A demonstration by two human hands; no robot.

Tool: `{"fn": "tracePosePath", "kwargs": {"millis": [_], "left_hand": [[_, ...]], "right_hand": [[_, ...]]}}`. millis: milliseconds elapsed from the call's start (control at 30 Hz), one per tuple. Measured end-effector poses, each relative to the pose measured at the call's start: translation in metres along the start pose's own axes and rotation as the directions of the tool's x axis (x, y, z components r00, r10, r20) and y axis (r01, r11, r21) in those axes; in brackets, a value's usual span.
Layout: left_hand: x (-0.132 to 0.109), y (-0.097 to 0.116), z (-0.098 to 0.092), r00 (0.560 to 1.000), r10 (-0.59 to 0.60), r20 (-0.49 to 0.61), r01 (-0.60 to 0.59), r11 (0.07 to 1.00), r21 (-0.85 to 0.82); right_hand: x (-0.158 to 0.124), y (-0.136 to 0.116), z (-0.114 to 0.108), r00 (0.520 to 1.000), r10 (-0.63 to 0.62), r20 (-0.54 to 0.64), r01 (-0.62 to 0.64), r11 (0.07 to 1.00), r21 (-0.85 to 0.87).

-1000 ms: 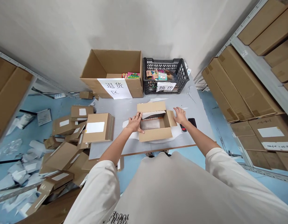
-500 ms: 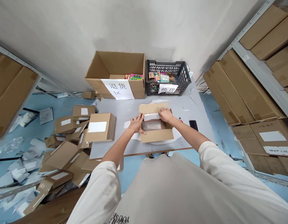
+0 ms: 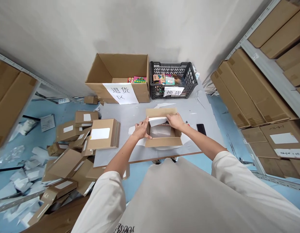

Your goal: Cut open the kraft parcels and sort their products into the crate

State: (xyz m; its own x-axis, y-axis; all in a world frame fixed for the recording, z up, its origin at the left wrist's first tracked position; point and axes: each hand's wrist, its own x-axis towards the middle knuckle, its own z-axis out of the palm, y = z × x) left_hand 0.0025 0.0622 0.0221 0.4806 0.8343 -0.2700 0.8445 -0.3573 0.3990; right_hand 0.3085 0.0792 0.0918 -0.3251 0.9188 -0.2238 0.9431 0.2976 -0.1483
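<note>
An open cardboard box (image 3: 163,142) sits on the table before me, its near and far flaps folded outward. My left hand (image 3: 141,130) grips the box's left wall, with the thumb toward the near corner. At the far right side, my right hand (image 3: 175,121) has its fingers closed on the end of a folded white paper (image 3: 157,121) that stands along the far wall. Clear plastic wrapping (image 3: 161,131) shows inside the box. Whatever lies under the wrapping cannot be made out.
Behind stand a large labelled carton (image 3: 94,87) and a black plastic crate (image 3: 192,79), both with colourful small packs or booklets inside. Stacked boxes (image 3: 105,132) are on the left, a phone (image 3: 201,129) on the right. Parcels (image 3: 64,161) litter the floor; shelves hold cartons (image 3: 247,94).
The white paper has tilted up and now shows more of its face, with my right hand still at its end. My left hand stays on the box's left wall.
</note>
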Motion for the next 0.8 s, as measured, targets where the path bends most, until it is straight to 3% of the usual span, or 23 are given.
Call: {"fn": "tracePosePath", "kwargs": {"millis": [167, 300, 400, 533, 667, 800], "left_hand": [[0.005, 0.012, 0.004, 0.999, -0.021, -0.030, 0.018, 0.997, -0.081], [0.004, 0.013, 0.008, 0.996, -0.080, -0.030, 0.078, 0.994, -0.073], [0.002, 0.013, 0.007, 0.996, -0.078, -0.035, 0.078, 0.997, -0.006], [0.003, 0.014, 0.004, 0.993, -0.117, -0.031, 0.119, 0.991, 0.058], [0.005, 0.014, 0.003, 0.986, -0.161, -0.038, 0.163, 0.984, 0.073], [0.005, 0.014, 0.005, 0.980, -0.190, -0.065, 0.195, 0.978, 0.075]], "right_hand": [[-0.016, 0.029, -0.011, 0.992, 0.107, -0.071, -0.096, 0.986, 0.139], [-0.021, 0.062, -0.015, 0.967, 0.158, -0.199, -0.077, 0.929, 0.362], [-0.024, 0.091, -0.020, 0.919, 0.213, -0.332, 0.022, 0.813, 0.582], [-0.027, 0.138, -0.024, 0.801, 0.367, -0.472, 0.229, 0.540, 0.810], [-0.041, 0.191, -0.008, 0.723, 0.561, -0.403, 0.256, 0.325, 0.911], [-0.063, 0.227, 0.034, 0.621, 0.758, -0.199, 0.127, 0.154, 0.980]]}}
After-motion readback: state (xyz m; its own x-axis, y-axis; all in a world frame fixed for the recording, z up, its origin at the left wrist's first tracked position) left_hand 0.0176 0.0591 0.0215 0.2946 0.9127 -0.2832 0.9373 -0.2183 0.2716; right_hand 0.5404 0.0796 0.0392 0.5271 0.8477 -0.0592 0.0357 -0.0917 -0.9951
